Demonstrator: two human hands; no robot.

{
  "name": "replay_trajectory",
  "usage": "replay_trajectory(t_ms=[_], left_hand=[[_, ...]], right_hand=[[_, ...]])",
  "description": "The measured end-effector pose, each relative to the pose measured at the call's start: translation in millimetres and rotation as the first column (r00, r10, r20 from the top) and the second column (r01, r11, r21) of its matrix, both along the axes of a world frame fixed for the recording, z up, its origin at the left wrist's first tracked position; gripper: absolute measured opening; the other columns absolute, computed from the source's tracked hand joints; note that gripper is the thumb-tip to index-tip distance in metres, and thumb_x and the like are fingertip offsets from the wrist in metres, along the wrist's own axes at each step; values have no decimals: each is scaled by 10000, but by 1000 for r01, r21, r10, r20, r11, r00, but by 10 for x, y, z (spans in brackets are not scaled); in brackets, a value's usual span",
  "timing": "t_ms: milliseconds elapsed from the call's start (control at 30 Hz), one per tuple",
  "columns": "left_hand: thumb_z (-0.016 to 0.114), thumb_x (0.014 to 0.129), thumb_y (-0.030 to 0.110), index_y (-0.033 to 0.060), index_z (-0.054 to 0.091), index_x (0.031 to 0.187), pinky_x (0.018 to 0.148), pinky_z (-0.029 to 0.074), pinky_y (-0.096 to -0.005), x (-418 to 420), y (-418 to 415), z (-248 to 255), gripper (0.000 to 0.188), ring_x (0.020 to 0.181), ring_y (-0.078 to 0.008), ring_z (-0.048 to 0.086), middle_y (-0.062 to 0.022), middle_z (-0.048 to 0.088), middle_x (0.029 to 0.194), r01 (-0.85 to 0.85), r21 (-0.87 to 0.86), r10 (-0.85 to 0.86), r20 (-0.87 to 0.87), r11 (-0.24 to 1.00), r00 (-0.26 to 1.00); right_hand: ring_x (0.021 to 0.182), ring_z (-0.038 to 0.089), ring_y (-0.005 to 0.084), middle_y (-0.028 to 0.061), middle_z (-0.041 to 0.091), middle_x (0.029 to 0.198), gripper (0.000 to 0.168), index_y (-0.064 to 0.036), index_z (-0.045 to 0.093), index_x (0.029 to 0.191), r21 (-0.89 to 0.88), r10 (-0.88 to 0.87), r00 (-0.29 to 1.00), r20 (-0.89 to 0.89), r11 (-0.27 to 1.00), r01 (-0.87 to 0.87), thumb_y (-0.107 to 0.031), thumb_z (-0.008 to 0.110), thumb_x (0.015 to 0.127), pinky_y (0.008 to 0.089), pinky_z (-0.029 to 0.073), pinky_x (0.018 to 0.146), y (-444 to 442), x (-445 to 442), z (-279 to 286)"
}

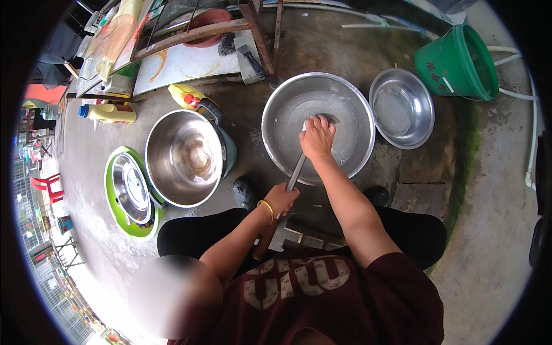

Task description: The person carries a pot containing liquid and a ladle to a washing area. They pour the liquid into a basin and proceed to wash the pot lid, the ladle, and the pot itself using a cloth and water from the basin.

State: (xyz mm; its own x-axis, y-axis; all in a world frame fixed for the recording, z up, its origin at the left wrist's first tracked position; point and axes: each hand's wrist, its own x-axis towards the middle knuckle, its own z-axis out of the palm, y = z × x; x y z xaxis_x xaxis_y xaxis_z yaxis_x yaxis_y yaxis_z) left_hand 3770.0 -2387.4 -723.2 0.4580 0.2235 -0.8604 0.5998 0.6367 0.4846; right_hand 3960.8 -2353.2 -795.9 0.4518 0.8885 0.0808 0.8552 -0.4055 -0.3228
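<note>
My left hand (pixel 280 199), with a yellow bangle at the wrist, is closed around the long metal handle (pixel 296 173) of a utensil. The handle slants up over the near rim of a wide steel basin (pixel 268 142) on the floor. Over the basin, my right hand (pixel 318 136) grips something pale at the upper end of the handle; its fingers hide most of it. A dark part of the utensil's head (pixel 331 117) shows just beyond my fingertips. Cloudy water with some foam lies in the basin.
A smaller steel basin (pixel 424 125) and a green bucket (pixel 440 64) stand at the right. On the left are a deep steel pot (pixel 172 159), a green basin (pixel 111 207) holding a metal lid, and yellow bottles (pixel 114 113). A metal-framed rack (pixel 189 39) stands beyond.
</note>
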Motion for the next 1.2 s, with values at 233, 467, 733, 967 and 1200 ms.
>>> replay_trajectory(t_ms=[233,467,733,967,1200], left_hand=[[546,825,196,7,506,958,692,509,-496,-25,-199,20,234,739,-415,634,-243,645,799,459,624,-307,-342,632,888],[538,834,187,33,452,1018,734,504,-510,-15,-133,226,255,782,-430,629,-240,651,816,552,601,-335,-442,578,832],[555,821,191,76,463,1042,674,490,-521,-104,-230,466,266,726,-418,618,-217,640,757,526,743,-347,-406,414,846],[551,807,164,84,461,1034,675,482,-527,-107,-216,622,258,724,-417,616,-211,635,744,502,758,-358,-371,417,857],[545,799,142,64,435,1006,684,486,-525,-77,-179,503,247,742,-431,611,-226,641,778,481,730,-315,-367,486,875]], right_hand=[[990,609,348,165,650,1059,234,-34,572,1028,-221,-402,879,-257,910,351,-206,527,876,471,454,886,233,568,-147],[1192,463,322,92,485,1318,329,-222,548,1163,-78,-3,999,-43,997,-1,-297,592,846,511,440,910,34,461,20],[1037,588,268,103,620,1131,440,-133,588,1175,-407,-241,937,-254,905,122,-335,615,785,395,471,850,258,1219,356],[779,619,229,95,657,906,381,-71,637,1018,-589,-596,293,-748,799,121,-404,486,910,408,493,691,-62,2047,98],[598,533,229,92,554,785,436,-83,520,978,-395,-236,-321,-917,657,642,-460,301,974,348,413,442,-300,1384,-66]])
